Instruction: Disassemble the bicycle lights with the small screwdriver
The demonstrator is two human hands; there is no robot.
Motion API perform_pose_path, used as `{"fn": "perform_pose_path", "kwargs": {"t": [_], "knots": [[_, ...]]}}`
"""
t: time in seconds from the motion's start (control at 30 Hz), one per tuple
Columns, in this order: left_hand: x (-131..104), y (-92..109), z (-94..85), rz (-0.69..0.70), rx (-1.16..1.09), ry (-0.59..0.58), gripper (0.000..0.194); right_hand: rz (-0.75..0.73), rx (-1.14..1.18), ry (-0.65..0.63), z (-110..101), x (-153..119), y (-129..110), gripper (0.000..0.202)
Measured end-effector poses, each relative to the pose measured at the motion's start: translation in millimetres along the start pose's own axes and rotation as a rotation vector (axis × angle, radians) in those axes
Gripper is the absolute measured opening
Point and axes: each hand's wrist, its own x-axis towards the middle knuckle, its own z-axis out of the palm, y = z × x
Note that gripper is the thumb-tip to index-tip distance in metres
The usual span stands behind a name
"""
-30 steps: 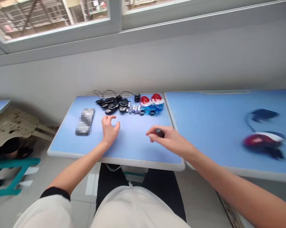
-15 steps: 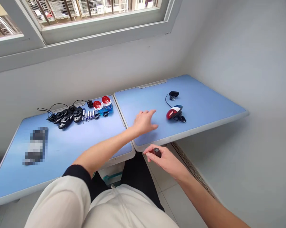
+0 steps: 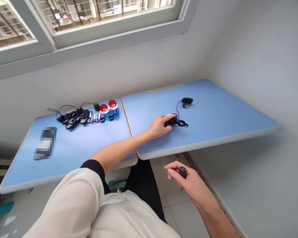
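Observation:
My left hand (image 3: 160,127) is closed around a bicycle siren light (image 3: 173,121) on the right-hand table. The fingers cover most of its lens, and its black mounting clamp (image 3: 182,123) points right. From it a thin cable runs back to a small black switch unit (image 3: 187,100), which looks slightly blurred. In front of the table edge, my right hand (image 3: 192,181) grips a screwdriver (image 3: 182,172) by its dark handle. A bit of the thin shaft shows beneath the fingers.
On the left-hand table (image 3: 94,145) stand red-and-blue light covers (image 3: 113,107), several batteries (image 3: 95,118), loose black clamps (image 3: 111,117) and black housings (image 3: 73,122) with cables. A pixelated item (image 3: 45,143) lies farther left. A seam divides the two tables; a wall borders the right.
My left hand has reached right and taken hold of the siren light, which is now turned with its clamp showing. My right hand, still gripping the screwdriver, has shifted right and down in view.

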Motion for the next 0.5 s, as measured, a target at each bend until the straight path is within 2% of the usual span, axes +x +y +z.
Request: {"fn": "perform_pose_path", "kwargs": {"t": [0.13,0.2,0.37,0.5], "knots": [[-58.7,-13.0,-52.2,-0.373,-0.556,0.078,0.054,0.009,0.036,-0.052,16.2,5.3,-9.2,0.031],[-91.3,-21.2,-78.8,-0.424,-0.671,0.148,0.059,0.01,0.037,-0.131,27.6,10.8,-16.9,0.032],[-163.9,-46.5,-137.0,-0.344,-0.457,0.337,0.058,-0.013,0.084,-0.332,59.9,33.8,-48.0,0.035],[-206.0,-68.7,-174.7,-0.355,-0.173,0.393,0.062,-0.039,0.25,-0.362,90.7,60.4,-82.7,0.035]]}}
